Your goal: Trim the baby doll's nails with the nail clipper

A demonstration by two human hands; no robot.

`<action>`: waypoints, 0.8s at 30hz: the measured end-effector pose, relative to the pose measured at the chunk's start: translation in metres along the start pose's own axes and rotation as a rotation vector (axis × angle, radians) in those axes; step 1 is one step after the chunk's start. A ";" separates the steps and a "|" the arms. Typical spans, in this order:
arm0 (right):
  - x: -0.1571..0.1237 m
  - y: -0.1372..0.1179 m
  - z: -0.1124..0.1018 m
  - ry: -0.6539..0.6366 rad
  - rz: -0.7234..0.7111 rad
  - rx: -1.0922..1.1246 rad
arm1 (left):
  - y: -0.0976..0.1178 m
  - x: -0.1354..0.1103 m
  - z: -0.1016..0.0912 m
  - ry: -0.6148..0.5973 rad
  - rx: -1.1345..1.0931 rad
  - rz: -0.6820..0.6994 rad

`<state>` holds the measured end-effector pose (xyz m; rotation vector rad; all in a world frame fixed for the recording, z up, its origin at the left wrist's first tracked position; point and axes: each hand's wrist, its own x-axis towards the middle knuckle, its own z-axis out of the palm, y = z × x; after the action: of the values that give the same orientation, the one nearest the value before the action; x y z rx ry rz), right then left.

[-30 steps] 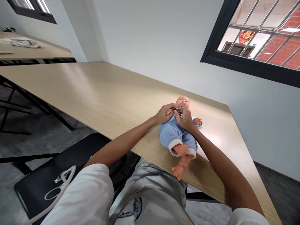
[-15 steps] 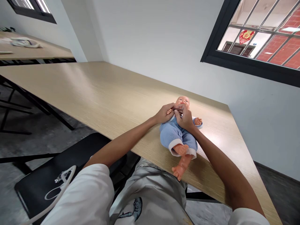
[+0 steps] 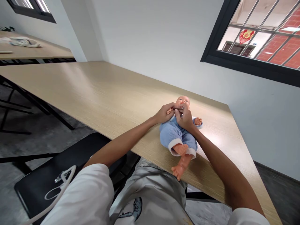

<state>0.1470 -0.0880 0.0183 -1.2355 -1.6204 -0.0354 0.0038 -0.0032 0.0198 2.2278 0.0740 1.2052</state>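
Your left fingers (image 3: pixel 170 110) are closed on the small hand of the doll (image 3: pixel 174 134), and your right fingers (image 3: pixel 183 110) pinch tight the metal clippers (image 3: pixel 178 108), just beside those left fingers.

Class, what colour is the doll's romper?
The doll's romper: pale blue, white cuffs; best in the head view.

A pale wood table (image 3: pixel 89 87) runs along a white wall (image 3: pixel 159 40) under a barred window (image 3: pixel 246 64).

Access to the baby doll (image 3: pixel 178 137) from frame bottom is blocked by the left hand (image 3: pixel 164 113) and right hand (image 3: pixel 185 119); the tabletop (image 3: pixel 98 90) is bounded upper right by the wall (image 3: pixel 257 125).
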 end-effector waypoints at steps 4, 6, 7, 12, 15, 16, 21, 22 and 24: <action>0.001 -0.002 -0.001 -0.018 -0.002 -0.015 | 0.000 0.000 0.000 -0.003 -0.042 0.021; 0.001 -0.001 -0.001 -0.019 -0.014 -0.011 | 0.000 0.001 0.000 -0.007 -0.047 0.030; 0.001 -0.001 -0.001 -0.020 -0.023 -0.012 | 0.000 0.001 0.000 -0.009 -0.046 0.036; 0.000 0.001 -0.002 -0.024 -0.050 -0.031 | -0.001 0.001 0.000 -0.009 -0.047 0.057; 0.000 0.001 -0.002 -0.018 -0.058 -0.035 | -0.001 0.001 0.000 -0.013 -0.052 0.033; 0.000 0.001 -0.002 -0.017 -0.066 -0.030 | -0.001 0.000 0.000 -0.010 -0.052 0.029; -0.002 0.001 -0.001 -0.014 -0.103 -0.016 | -0.001 0.000 0.002 0.007 -0.058 0.035; -0.002 0.001 -0.001 -0.011 -0.099 -0.020 | -0.001 0.000 0.002 0.005 -0.057 0.027; -0.002 0.000 -0.001 0.003 -0.083 -0.031 | 0.000 0.000 0.001 0.004 -0.045 0.015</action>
<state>0.1478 -0.0894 0.0173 -1.1904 -1.6735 -0.1147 0.0051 -0.0034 0.0193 2.1905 0.0313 1.2083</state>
